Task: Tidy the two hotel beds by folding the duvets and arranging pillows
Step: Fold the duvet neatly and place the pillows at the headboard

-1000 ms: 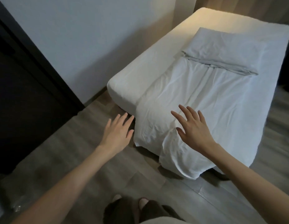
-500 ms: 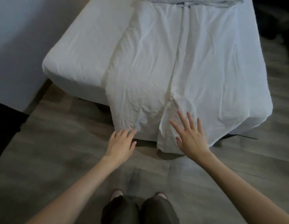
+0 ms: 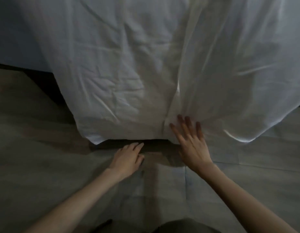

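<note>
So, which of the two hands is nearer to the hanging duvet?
The right hand: its spread fingers overlap the duvet hem beside the centre fold. The left hand is lower, before the dark gap under the hem.

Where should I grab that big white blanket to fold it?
Grab the duvet by its bottom hem, coming from the foot of the bed and reaching underneath. That edge hangs free above the floor, with a dark gap below, so there's probably room to get under.

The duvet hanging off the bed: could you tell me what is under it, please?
Below the duvet hem only a dark gap and the floor show, with the left hand at that gap. The bed end behind the cloth is covered.
</note>
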Demonstrator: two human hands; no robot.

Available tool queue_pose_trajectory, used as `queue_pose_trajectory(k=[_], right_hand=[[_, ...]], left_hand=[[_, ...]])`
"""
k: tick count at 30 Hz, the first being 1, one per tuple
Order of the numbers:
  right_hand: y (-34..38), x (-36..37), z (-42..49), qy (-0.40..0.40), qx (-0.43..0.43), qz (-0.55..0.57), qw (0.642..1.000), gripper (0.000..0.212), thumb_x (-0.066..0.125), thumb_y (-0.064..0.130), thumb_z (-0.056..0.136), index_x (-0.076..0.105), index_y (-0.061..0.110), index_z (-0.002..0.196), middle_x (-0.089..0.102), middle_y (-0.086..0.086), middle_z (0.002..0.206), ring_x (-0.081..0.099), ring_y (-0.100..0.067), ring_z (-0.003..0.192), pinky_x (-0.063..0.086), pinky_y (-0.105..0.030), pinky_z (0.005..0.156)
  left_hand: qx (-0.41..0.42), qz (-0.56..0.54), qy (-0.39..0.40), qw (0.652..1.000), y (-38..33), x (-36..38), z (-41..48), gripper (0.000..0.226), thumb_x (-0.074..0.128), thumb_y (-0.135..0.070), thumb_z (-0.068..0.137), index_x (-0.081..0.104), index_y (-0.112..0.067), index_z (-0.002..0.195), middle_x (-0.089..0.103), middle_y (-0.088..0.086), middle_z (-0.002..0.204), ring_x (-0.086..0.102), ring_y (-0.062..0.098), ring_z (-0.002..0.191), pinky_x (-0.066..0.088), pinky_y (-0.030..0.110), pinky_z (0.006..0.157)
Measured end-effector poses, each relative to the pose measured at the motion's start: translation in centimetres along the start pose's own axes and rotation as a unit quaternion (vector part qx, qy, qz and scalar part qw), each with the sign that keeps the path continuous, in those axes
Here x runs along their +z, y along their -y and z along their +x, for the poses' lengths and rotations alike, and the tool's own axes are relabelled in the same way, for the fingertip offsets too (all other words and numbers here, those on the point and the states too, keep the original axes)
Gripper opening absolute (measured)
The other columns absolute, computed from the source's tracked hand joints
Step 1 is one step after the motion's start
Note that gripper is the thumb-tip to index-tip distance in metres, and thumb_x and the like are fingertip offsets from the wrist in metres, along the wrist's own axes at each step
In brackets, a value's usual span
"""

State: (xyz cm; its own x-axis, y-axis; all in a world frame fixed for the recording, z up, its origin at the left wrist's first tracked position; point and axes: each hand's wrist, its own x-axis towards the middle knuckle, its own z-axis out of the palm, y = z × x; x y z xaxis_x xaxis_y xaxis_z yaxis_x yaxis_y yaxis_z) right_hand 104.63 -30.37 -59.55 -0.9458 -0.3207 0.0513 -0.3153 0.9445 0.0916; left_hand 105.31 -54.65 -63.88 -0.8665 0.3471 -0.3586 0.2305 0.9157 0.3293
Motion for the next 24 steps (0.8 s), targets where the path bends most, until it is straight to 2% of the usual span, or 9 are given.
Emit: queue_pose_trajectory(k=[3, 5, 8, 11, 13, 15, 18, 21, 24], right_hand=[[-0.5, 2.9, 1.4, -0.043, 0.010, -0.011, 0.999, 0.093, 0.073, 0.014, 0.067, 0.032, 0.019, 0.151, 0.016, -0.014, 0.160, 0.013, -0.035, 0.147, 0.011, -0.056, 0.117], [-0.6, 3.9, 1.7, -0.066, 0.017, -0.020, 0.997, 0.092, 0.073, 0.013, 0.068, 0.032, 0.018, 0.150, 0.013, -0.014, 0.161, 0.012, -0.035, 0.147, 0.011, -0.056, 0.118], [-0.2, 4.6, 1.4, -0.081, 0.022, -0.030, 0.996, 0.092, 0.074, 0.015, 0.069, 0.032, 0.018, 0.151, 0.010, -0.015, 0.161, 0.009, -0.036, 0.148, 0.008, -0.056, 0.118], [0.3, 4.6, 1.2, -0.085, 0.026, -0.027, 0.996, 0.091, 0.074, 0.017, 0.071, 0.031, 0.019, 0.151, 0.010, -0.017, 0.161, 0.008, -0.038, 0.147, 0.009, -0.058, 0.118], [0.5, 4.7, 1.3, -0.085, 0.030, -0.024, 0.996, 0.090, 0.073, 0.017, 0.074, 0.029, 0.020, 0.152, 0.007, -0.017, 0.161, 0.004, -0.038, 0.148, 0.007, -0.058, 0.118], [0.6, 5.1, 1.4, -0.090, 0.034, -0.015, 0.995, 0.090, 0.072, 0.016, 0.075, 0.026, 0.020, 0.153, 0.004, -0.017, 0.161, 0.000, -0.037, 0.148, 0.005, -0.056, 0.119], [0.6, 5.7, 1.1, -0.100, 0.026, 0.010, 0.995, 0.089, 0.071, 0.017, 0.078, 0.024, 0.021, 0.153, 0.002, -0.017, 0.161, -0.001, -0.037, 0.148, 0.002, -0.050, 0.119], [1.0, 6.7, -0.2, -0.092, 0.021, 0.040, 0.995, 0.095, 0.075, 0.037, 0.077, 0.021, 0.024, 0.154, -0.002, -0.018, 0.161, -0.002, -0.039, 0.148, 0.002, -0.050, 0.119], [2.4, 7.5, -0.8, -0.082, 0.018, 0.052, 0.995, 0.104, 0.076, 0.054, 0.068, 0.021, 0.031, 0.153, -0.002, -0.017, 0.161, -0.007, -0.046, 0.145, 0.003, -0.058, 0.117]], left_hand=[[-0.004, -0.172, 0.008, 0.985, 1.1, 4.7, 3.1, 0.058, 0.043, -0.040, 0.100, 0.025, -0.019, 0.152, 0.031, 0.006, 0.154, 0.035, 0.023, 0.138, 0.031, 0.032, 0.112], [-0.053, -0.363, -0.021, 0.930, 1.1, 6.5, 4.5, 0.060, 0.051, -0.036, 0.098, 0.028, -0.017, 0.150, 0.036, 0.007, 0.151, 0.042, 0.022, 0.134, 0.034, 0.030, 0.110], [-0.150, -0.639, -0.083, 0.750, 0.6, 7.3, 5.7, 0.066, 0.060, -0.028, 0.093, 0.028, -0.018, 0.150, 0.040, 0.006, 0.149, 0.044, 0.020, 0.132, 0.037, 0.036, 0.110], [-0.186, -0.805, -0.103, 0.554, 0.5, 6.9, 5.8, 0.079, 0.063, -0.023, 0.090, 0.014, -0.019, 0.153, 0.034, 0.004, 0.153, 0.035, 0.024, 0.139, 0.037, 0.048, 0.109], [-0.194, -0.846, -0.111, 0.485, 1.0, 6.5, 6.2, 0.084, 0.064, -0.020, 0.089, 0.010, -0.017, 0.154, 0.037, 0.004, 0.152, 0.034, 0.024, 0.140, 0.035, 0.049, 0.110], [-0.169, -0.869, -0.105, 0.453, 1.5, 5.8, 6.8, 0.062, 0.062, -0.018, 0.091, 0.032, -0.018, 0.145, 0.050, 0.004, 0.140, 0.041, 0.023, 0.136, 0.033, 0.049, 0.111], [-0.129, -0.871, -0.107, 0.461, 0.7, 4.8, 6.3, 0.004, 0.056, -0.015, 0.095, 0.059, -0.017, 0.094, 0.067, 0.003, 0.106, 0.061, 0.020, 0.111, 0.039, 0.045, 0.108], [-0.095, -0.870, -0.109, 0.471, -1.0, 4.9, 3.4, 0.010, 0.059, -0.014, 0.091, 0.060, -0.012, 0.082, 0.071, 0.005, 0.085, 0.069, 0.017, 0.084, 0.053, 0.040, 0.095], [-0.053, -0.884, -0.105, 0.453, -2.2, 4.4, 0.8, 0.007, 0.058, -0.013, 0.089, 0.063, -0.009, 0.088, 0.073, 0.006, 0.085, 0.071, 0.017, 0.080, 0.056, 0.038, 0.089]])
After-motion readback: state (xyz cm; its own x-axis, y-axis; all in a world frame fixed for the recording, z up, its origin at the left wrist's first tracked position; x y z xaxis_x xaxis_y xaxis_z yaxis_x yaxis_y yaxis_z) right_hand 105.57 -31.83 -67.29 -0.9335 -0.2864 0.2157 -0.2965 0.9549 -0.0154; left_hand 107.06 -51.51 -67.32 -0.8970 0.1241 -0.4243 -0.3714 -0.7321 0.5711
